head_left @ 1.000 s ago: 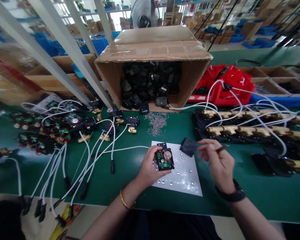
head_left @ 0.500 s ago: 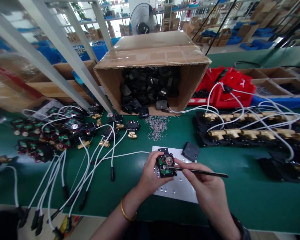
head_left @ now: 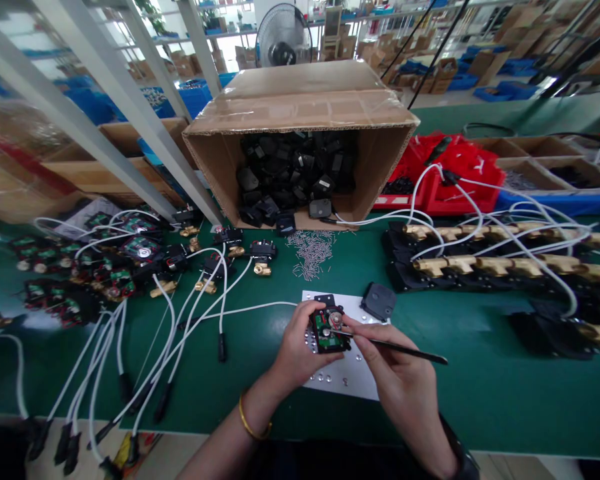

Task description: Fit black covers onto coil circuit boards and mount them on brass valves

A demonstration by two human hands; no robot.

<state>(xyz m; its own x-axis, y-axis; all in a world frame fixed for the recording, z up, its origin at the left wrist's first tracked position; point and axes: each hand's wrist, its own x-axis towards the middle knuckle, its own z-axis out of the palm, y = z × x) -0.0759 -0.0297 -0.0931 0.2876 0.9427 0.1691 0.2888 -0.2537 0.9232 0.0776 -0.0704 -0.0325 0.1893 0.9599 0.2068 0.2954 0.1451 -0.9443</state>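
My left hand [head_left: 303,343] is closed around a black housing with a green circuit board [head_left: 323,339] inside, held above a white sheet [head_left: 367,380] dotted with small shiny round pieces. My right hand [head_left: 397,367] pinches dark tweezers [head_left: 405,347], whose tips reach onto the board beside a small silver round part [head_left: 326,331]. A ridged round part [head_left: 336,319] shows at the housing's upper right. Just beyond my right fingers a black cover [head_left: 379,301] lies on the sheet's far corner. The undersides of the housing and my gripping fingertips are partly hidden.
A cardboard box [head_left: 300,110] of black covers opens toward me, with a pile of screws [head_left: 311,255] before it. Brass-fitted units [head_left: 473,265] line the right; circuit-board units [head_left: 143,248] and white cables [head_left: 180,340] crowd the left. Red bins [head_left: 460,193] stand behind.
The whole view has shifted slightly. My left hand still holds the housing, and the tweezers in my right hand stay at the board, their tips now beside the silver round part.
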